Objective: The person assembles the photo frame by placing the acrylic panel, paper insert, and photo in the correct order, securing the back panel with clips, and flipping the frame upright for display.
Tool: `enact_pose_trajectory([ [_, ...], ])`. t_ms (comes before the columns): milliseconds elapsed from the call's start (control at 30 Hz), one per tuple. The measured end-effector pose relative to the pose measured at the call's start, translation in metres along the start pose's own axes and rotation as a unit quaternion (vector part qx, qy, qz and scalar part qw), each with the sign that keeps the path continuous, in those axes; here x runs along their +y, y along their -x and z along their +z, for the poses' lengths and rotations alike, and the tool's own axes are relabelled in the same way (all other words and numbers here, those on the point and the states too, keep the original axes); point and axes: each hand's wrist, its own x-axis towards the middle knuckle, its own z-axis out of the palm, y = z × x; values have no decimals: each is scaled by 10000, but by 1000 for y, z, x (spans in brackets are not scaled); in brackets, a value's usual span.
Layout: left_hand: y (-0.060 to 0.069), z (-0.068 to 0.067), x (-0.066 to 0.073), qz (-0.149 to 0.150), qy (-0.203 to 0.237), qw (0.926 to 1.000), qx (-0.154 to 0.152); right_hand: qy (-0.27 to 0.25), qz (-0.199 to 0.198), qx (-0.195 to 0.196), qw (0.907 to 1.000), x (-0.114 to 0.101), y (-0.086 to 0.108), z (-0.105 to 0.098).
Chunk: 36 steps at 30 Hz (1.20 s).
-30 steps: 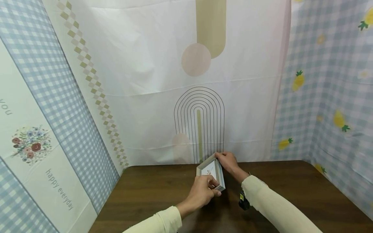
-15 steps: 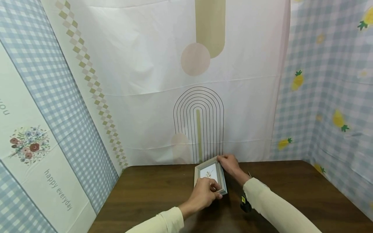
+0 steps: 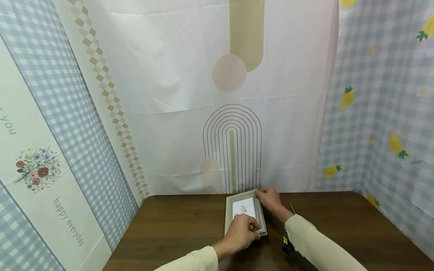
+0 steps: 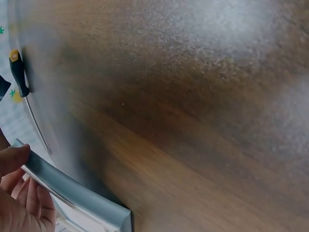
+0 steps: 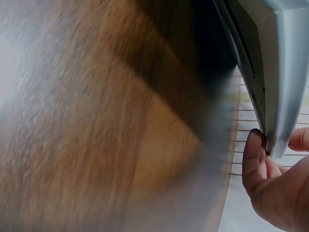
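A pale grey-beige picture frame [image 3: 229, 210] with a small floral print sits between both hands at the back middle of the table. My left hand [image 3: 240, 232] grips its near edge by the right corner. In the left wrist view, thumb and fingers pinch the frame's moulding [image 4: 79, 191] from either side. At the far right corner, my right hand [image 3: 270, 199] holds the frame. The right wrist view has that hand's fingers [image 5: 253, 159] against the back and its thumb on the other side. Shadow shows beneath the frame there. Part of the print lies behind my left hand.
On the brown wooden table [image 3: 169, 229], a screwdriver [image 4: 18, 75] with a black and yellow handle lies right of the frame, partly behind the right sleeve [image 3: 315, 241]. A patterned white cloth [image 3: 162, 143] hangs along the table's back edge.
The frame has tipped flatter and come down toward the table, so more of its face shows. Both hands have lowered with it and kept their hold.
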Motion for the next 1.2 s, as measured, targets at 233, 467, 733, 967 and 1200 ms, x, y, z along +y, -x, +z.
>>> enact_pose_trajectory([
  [233,-4,16,-27,247,-374,9989,114,503,-492,-88,9975,9,1,2],
  [467,-14,37,-59,297,-469,9983,170,947,-915,-212,9911,15,4,5],
  [733,-8,31,-41,100,-585,9982,27,1325,-942,-364,9860,19,7,12],
  [967,-4,25,-24,47,-824,9966,-63,1398,-927,-407,9850,24,7,15],
  [1200,-12,38,-49,-58,-746,9972,-48,1421,-940,-358,9847,25,7,17],
])
